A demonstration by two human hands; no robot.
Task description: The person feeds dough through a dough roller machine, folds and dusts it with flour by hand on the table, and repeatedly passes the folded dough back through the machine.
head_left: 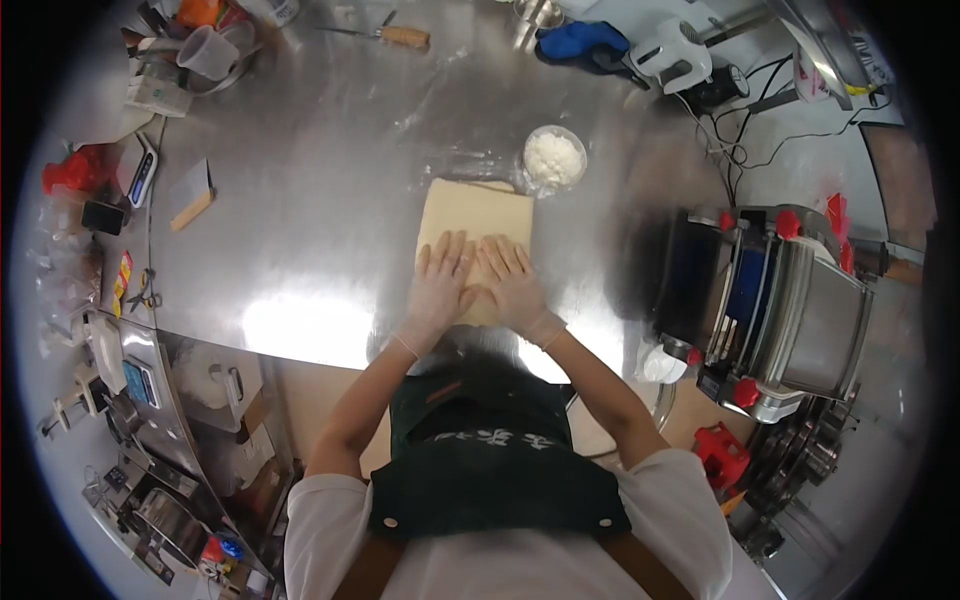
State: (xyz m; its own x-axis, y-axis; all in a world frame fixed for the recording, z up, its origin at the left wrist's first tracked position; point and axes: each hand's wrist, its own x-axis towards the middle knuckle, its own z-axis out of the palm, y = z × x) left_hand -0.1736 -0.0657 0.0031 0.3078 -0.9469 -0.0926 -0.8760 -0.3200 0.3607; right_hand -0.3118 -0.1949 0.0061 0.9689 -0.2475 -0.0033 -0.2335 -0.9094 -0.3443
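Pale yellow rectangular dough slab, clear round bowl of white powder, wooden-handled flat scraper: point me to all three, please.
Pale yellow rectangular dough slab [477,212], head view: bare upper surface.
Clear round bowl of white powder [553,129], head view: far rim.
Wooden-handled flat scraper [194,209], head view: middle of its handle.

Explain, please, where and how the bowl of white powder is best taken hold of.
Grip the bowl by its round rim, likely with the right hand coming from the right: that side stands free, whereas the dough slab lies toward its near left.

Metal table [300,200] (shiny), dough slab [475,212], powder bowl [583,150]
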